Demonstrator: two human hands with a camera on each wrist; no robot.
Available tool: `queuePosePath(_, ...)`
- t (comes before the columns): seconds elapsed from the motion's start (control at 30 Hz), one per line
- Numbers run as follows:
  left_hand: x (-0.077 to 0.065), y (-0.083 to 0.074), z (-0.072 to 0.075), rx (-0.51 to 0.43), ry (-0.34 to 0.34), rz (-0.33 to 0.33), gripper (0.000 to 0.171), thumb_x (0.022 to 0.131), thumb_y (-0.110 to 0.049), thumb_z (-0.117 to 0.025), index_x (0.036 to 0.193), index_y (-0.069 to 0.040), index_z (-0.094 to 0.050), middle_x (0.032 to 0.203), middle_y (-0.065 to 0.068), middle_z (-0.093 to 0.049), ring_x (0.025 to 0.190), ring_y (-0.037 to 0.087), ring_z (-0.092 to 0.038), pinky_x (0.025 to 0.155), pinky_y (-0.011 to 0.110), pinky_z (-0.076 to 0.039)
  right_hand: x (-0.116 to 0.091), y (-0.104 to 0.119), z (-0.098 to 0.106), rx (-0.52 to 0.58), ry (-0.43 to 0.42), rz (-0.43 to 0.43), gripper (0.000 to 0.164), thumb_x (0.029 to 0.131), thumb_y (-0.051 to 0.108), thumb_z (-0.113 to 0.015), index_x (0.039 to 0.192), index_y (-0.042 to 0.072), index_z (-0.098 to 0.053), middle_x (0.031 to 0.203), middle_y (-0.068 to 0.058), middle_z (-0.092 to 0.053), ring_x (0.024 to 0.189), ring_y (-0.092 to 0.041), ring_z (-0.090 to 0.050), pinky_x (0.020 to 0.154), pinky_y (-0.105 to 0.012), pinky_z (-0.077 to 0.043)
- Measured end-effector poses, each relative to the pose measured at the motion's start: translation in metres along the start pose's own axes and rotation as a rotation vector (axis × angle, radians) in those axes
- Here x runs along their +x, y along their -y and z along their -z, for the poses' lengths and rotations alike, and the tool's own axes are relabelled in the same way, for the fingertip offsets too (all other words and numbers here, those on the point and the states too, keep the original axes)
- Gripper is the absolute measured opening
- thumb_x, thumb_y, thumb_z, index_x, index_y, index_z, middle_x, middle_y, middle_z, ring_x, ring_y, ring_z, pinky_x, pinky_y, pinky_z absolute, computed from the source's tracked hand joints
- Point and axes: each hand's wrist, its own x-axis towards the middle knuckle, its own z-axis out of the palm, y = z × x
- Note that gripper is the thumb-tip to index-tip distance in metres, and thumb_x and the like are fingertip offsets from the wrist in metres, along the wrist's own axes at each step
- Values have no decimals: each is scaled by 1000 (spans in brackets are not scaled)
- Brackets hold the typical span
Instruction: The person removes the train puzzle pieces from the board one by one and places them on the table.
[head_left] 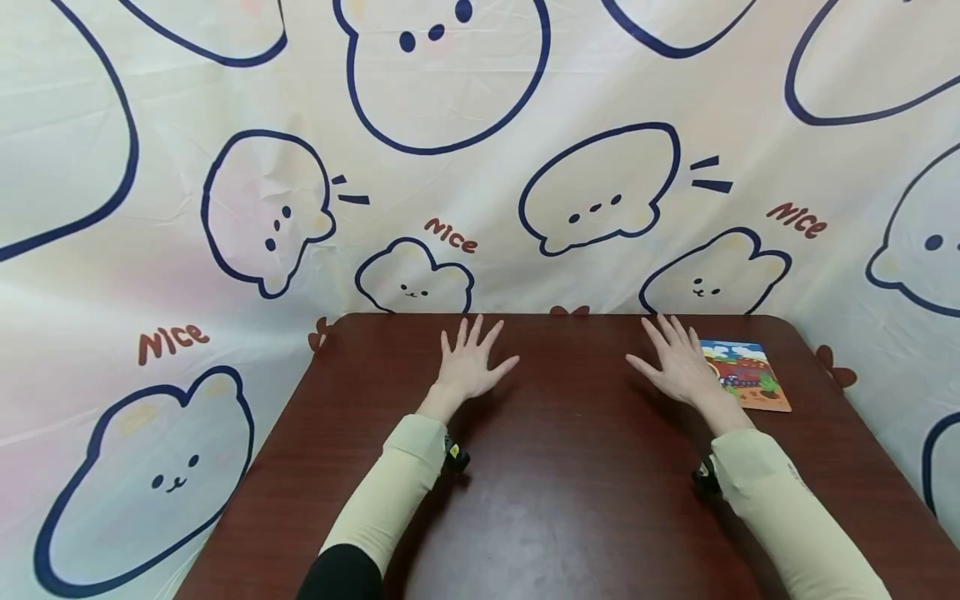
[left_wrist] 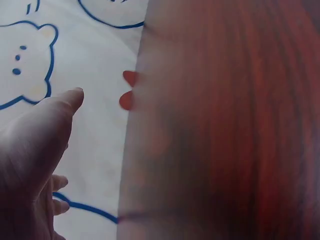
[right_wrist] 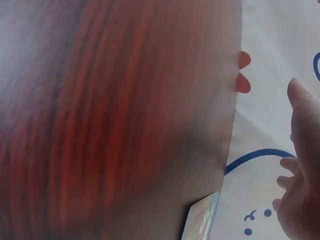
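My left hand (head_left: 467, 367) is held over the far part of the table, left of the middle, palm down with fingers spread and nothing in its grasp. On the other side my right hand (head_left: 681, 367) has its fingers spread in the same way and is likewise without any object. Just right of it lies a thin, flat, colourful picture piece (head_left: 746, 379), like a book or board, its left edge partly covered by that hand in the head view. In the right wrist view a corner of this picture piece (right_wrist: 201, 220) shows at the bottom, below the thumb (right_wrist: 305, 112).
A dark reddish-brown wooden table (head_left: 547, 500) with rounded far corners stretches ahead. Directly behind it hangs a pale cloth (head_left: 495, 192) printed with blue-outlined cartoon animals, which also runs along both sides. Small dark wrist devices (head_left: 455, 456) sit at the sleeve cuffs.
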Motion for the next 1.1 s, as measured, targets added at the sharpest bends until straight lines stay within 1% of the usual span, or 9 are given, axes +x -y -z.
queuePosePath(0.13, -1, -11, -9, 18, 22, -21, 85, 106, -75, -47, 177, -35, -23, 187, 12, -16, 173, 43, -13, 135, 77, -10, -6, -8, 0, 3, 11, -2, 94, 109, 60, -58, 174, 2, -24, 179, -36, -17, 167, -59, -10, 135, -77, -8)
queuePosePath(0.33, -1, -30, -25, -9, 51, -65, 86, 105, -76, -47, 177, -33, -25, 187, 11, -17, 173, 44, -15, 135, 77, -11, -23, -39, -1, 11, 11, -17, 99, 106, 64, -61, 175, 3, -24, 178, -38, -17, 166, -60, -11, 133, -79, -10)
queuePosePath(0.4, 5, -31, -43, -46, 47, -90, 88, 104, -82, -41, 177, -36, -25, 187, 11, -17, 173, 44, -14, 135, 77, -11, -31, -52, 0, -3, 12, -32, 101, 105, 66, -62, 175, 4, -23, 177, -39, -18, 165, -61, -12, 131, -81, -11)
queuePosePath(0.57, 21, -42, -73, -78, 74, -147, 96, 96, -95, -33, 176, -43, -22, 187, 9, -15, 174, 42, -12, 135, 77, -10, -51, -80, 7, -36, 10, -75, 103, 105, 68, -60, 175, 3, -21, 176, -40, -18, 163, -62, -15, 129, -84, -12)
queuePosePath(0.63, 19, -56, -70, -76, 113, -161, 95, 98, -92, -38, 176, -43, -21, 188, 7, -13, 175, 40, -10, 136, 75, -9, -57, -91, 10, -42, -3, -84, 102, 106, 66, -60, 173, -1, -23, 174, -42, -19, 162, -63, -16, 129, -83, -13)
queuePosePath(0.73, 14, -77, -73, -72, 136, -175, 90, 101, -88, -40, 176, -43, -21, 188, 6, -14, 175, 37, -12, 137, 73, -12, -65, -107, 11, -57, -25, -100, 101, 106, 64, -60, 170, -6, -26, 172, -45, -22, 160, -65, -19, 129, -81, -17)
queuePosePath(0.8, 6, -94, -68, -55, 170, -186, 87, 104, -83, -42, 177, -42, -19, 188, 4, -13, 175, 35, -11, 138, 71, -12, -70, -117, 11, -52, -19, -120, 101, 107, 63, -59, 169, -9, -26, 171, -46, -20, 160, -66, -17, 128, -82, -16)
queuePosePath(1.03, 3, -142, -84, 4, 207, -249, 82, 106, -82, -36, 177, -45, -17, 188, -2, -13, 176, 28, -12, 140, 64, -14, -77, -133, 15, -24, 37, -171, 104, 107, 67, -54, 170, -9, -21, 171, -48, -14, 160, -68, -11, 128, -84, -12)
queuePosePath(1.1, 3, -158, -84, 34, 227, -269, 81, 106, -81, -38, 176, -45, -16, 188, -3, -13, 176, 27, -12, 141, 62, -15, -76, -134, 16, -23, 56, -181, 104, 108, 68, -52, 170, -9, -21, 171, -48, -14, 159, -69, -10, 127, -84, -11)
